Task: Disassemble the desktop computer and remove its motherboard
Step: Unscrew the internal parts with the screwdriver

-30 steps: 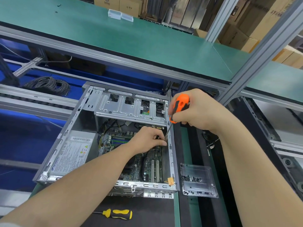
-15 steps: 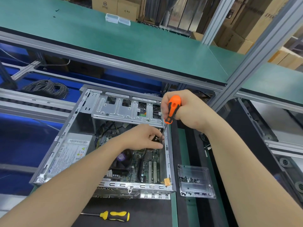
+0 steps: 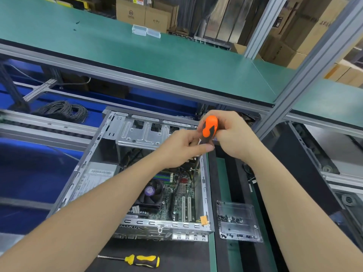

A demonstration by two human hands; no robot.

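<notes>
Case point(image 3: 149, 222): open box of stamped grey sheet metal, lying flat
Motherboard point(image 3: 180, 197): green, seated on the case floor
Right hand point(image 3: 233, 138): fingers wrapped round the moulded orange-and-black handle of the screwdriver point(image 3: 210, 130)
Left hand point(image 3: 182, 148): thumb and fingers pinch the handle's black lower end
Shaft point(image 3: 197, 162): thin steel, just inside the right wall (tip unclear)
Tray point(image 3: 238, 209): clear plastic, dark screws inside, right of case
</notes>
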